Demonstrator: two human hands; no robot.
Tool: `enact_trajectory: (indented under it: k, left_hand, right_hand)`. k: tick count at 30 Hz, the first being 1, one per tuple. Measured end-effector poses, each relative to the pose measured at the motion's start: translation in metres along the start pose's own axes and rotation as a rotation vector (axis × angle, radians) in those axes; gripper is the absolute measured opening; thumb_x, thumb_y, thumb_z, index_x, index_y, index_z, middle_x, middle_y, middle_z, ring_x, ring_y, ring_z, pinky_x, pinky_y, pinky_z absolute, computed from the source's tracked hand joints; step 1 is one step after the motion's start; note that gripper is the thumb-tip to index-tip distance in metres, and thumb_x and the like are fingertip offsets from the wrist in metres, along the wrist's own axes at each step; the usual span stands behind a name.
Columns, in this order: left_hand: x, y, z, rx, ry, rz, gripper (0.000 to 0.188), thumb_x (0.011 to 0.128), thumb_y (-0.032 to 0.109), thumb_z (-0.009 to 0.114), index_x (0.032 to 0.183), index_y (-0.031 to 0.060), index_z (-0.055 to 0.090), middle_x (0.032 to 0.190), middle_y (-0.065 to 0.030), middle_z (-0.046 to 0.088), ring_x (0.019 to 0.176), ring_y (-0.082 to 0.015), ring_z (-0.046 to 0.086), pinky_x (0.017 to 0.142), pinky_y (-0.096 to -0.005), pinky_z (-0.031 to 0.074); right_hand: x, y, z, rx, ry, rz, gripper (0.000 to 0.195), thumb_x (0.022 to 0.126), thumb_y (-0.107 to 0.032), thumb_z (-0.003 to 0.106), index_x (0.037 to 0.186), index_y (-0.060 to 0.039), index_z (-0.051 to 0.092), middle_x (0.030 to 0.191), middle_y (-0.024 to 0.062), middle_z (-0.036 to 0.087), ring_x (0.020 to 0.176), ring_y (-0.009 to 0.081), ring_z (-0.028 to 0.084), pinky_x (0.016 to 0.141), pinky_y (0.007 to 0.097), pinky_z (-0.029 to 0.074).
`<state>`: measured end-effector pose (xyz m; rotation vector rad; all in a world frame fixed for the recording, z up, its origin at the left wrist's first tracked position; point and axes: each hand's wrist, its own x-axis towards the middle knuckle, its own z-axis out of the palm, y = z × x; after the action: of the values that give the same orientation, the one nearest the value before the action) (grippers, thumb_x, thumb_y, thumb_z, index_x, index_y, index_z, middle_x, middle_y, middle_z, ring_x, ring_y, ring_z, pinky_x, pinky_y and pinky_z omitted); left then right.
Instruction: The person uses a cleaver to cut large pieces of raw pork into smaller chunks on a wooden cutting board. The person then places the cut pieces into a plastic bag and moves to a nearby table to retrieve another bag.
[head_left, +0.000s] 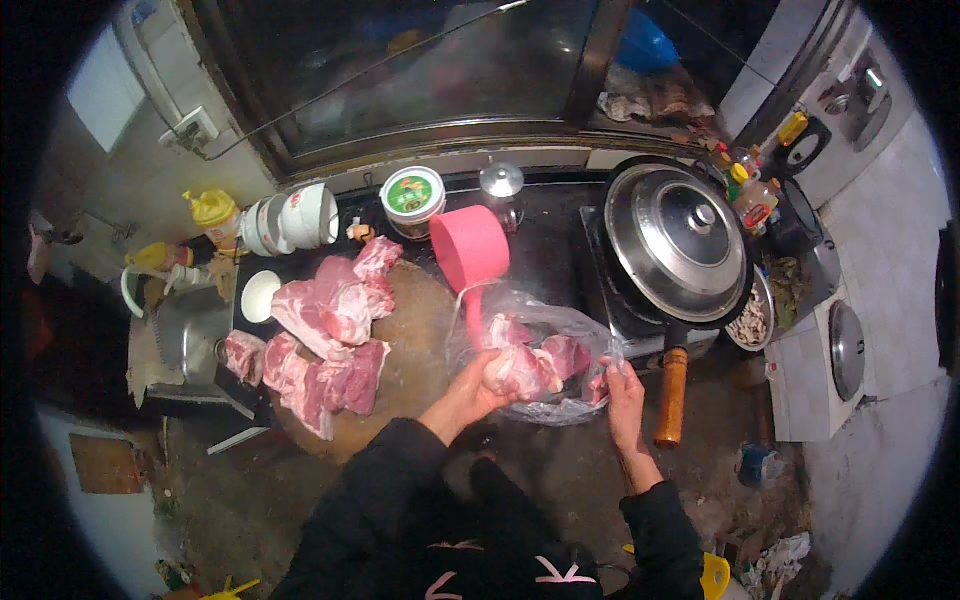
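Observation:
My left hand (480, 390) grips a piece of raw meat (519, 373) at the mouth of a clear plastic bag (551, 412). Further pieces of meat lie in the bag. The bag's right edge is pinched in my right hand (624, 386), next to a small bit of meat. Left of the bag, a heap of raw meat pieces (345, 315) covers the left side of a round wooden chopping board (420, 337). A pink plastic ladle (471, 247) stands behind the bag, its handle partly hidden by the plastic.
At the right, a lidded wok (682, 240) sits on a stove, its wooden handle (671, 397) pointing towards me. A bowl of sliced food (750, 319) is beyond it. A white tub (412, 195), a glass jar, stacked rolls and a white bowl (261, 297) line the back and left; a sink (196, 330) is left.

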<state>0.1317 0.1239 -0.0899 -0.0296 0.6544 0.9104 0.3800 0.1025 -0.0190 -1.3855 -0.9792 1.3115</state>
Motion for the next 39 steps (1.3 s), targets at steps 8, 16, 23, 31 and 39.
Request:
enact_trajectory:
  k: [8, 16, 23, 31, 39]
  left_hand:
    - [0.097, 0.001, 0.009, 0.546, 0.269, 0.085, 0.039, 0.099, 0.034, 0.046, 0.128, 0.0093, 0.044, 0.11, -0.018, 0.06, 0.084, -0.0365, 0.067, 0.077, -0.0458, 0.057]
    - [0.069, -0.006, 0.037, 1.453, 0.276, 0.701, 0.025, 0.092, 0.021, 0.051, 0.106, 0.0044, 0.063, 0.098, -0.0214, 0.067, 0.097, -0.0377, 0.063, 0.084, -0.0456, 0.049]
    - [-0.005, 0.136, 0.05, 1.981, 0.716, 1.215, 0.025, 0.09, 0.023, 0.053, 0.082, 0.0006, 0.061, 0.092, -0.0198, 0.067, 0.088, -0.0391, 0.064, 0.075, -0.0464, 0.047]
    - [-0.01, 0.225, -0.008, 2.241, 1.184, 0.457, 0.036, 0.085, 0.02, 0.057, 0.116, 0.0017, 0.053, 0.106, -0.0213, 0.066, 0.101, -0.0358, 0.062, 0.103, -0.059, 0.029]
    - [0.012, 0.215, -0.021, 1.906, 0.917, 0.749, 0.044, 0.079, 0.014, 0.063, 0.117, 0.0037, 0.044, 0.107, -0.0263, 0.061, 0.096, -0.0447, 0.061, 0.084, -0.0523, 0.047]
  right_hand:
    - [0.023, 0.018, -0.005, -0.064, 0.053, -0.063, 0.032, 0.103, -0.024, 0.044, 0.115, -0.0001, 0.061, 0.088, 0.0005, 0.063, 0.077, 0.0091, 0.055, 0.071, 0.025, 0.046]
    - [0.039, 0.008, 0.002, -0.101, 0.074, -0.129, 0.036, 0.102, -0.025, 0.045, 0.126, -0.0005, 0.056, 0.097, 0.0023, 0.066, 0.085, 0.0092, 0.057, 0.075, 0.0254, 0.046]
    - [0.039, 0.015, -0.014, -0.062, 0.112, -0.192, 0.037, 0.101, -0.022, 0.049, 0.13, 0.001, 0.051, 0.108, 0.0054, 0.062, 0.095, 0.0136, 0.056, 0.086, 0.027, 0.045]
    - [0.034, 0.021, -0.005, -0.17, 0.048, -0.178, 0.033, 0.1, -0.025, 0.051, 0.122, -0.0009, 0.055, 0.102, 0.0015, 0.06, 0.089, 0.0101, 0.052, 0.081, 0.0239, 0.041]
    - [0.025, 0.021, 0.008, -0.08, 0.056, -0.106, 0.036, 0.093, -0.017, 0.06, 0.123, 0.0003, 0.053, 0.107, 0.0055, 0.06, 0.093, 0.0129, 0.056, 0.082, 0.0273, 0.045]
